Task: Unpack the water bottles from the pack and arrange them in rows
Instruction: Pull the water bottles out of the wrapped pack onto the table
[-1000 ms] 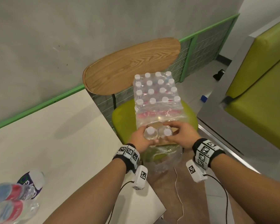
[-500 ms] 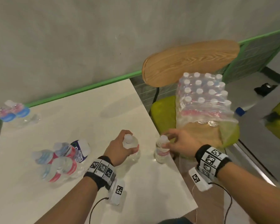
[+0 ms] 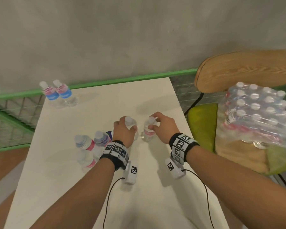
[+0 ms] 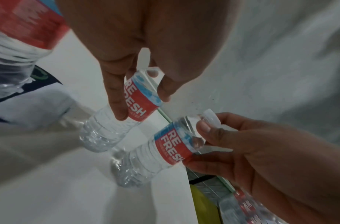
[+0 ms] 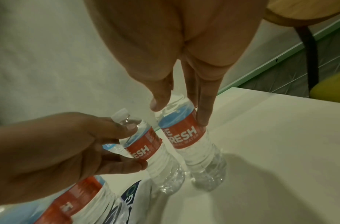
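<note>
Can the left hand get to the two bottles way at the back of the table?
Probably not right now. The left hand already grips a bottle, so it would have to let go first. The way to the two back bottles looks free: only bare table lies between.

My white counter (image 3: 92,187) carries two upright bottles at its far left corner (image 3: 58,94), a cluster of three bottles (image 3: 89,149) near my left wrist, and two upright bottles at centre (image 3: 141,129).
</note>
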Available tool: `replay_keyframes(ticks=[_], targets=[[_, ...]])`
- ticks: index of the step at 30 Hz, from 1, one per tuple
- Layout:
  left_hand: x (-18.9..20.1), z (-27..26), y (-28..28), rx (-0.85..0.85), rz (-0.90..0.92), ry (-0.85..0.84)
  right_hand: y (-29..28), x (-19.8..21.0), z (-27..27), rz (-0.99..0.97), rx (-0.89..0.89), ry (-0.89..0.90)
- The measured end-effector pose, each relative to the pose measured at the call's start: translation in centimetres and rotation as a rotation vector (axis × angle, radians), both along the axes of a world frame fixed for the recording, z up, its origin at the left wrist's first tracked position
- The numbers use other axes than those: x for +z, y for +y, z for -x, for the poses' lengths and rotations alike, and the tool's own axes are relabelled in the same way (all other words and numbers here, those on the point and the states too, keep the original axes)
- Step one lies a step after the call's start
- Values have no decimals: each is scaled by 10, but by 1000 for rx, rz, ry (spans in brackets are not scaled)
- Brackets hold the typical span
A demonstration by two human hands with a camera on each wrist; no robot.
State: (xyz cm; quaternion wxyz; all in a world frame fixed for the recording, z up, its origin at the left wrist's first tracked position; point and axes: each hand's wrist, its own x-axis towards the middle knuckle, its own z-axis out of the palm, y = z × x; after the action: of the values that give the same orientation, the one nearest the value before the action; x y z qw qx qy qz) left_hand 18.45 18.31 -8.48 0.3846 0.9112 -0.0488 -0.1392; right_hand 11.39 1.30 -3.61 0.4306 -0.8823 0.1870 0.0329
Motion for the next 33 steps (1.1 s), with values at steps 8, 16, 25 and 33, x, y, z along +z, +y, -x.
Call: replay_keyframes(ticks=[8, 16, 25, 33], targets=[[9, -26, 1, 93, 159, -48, 6, -6, -60, -17, -43, -48], [23, -59, -6, 47, 117, 0, 6, -3, -95, -19, -46, -25], [24, -75, -6, -8, 60, -12, 8, -5, -108, 44, -60, 20], [44, -58, 4, 40, 152, -55, -1, 6, -77, 6, -42, -98]])
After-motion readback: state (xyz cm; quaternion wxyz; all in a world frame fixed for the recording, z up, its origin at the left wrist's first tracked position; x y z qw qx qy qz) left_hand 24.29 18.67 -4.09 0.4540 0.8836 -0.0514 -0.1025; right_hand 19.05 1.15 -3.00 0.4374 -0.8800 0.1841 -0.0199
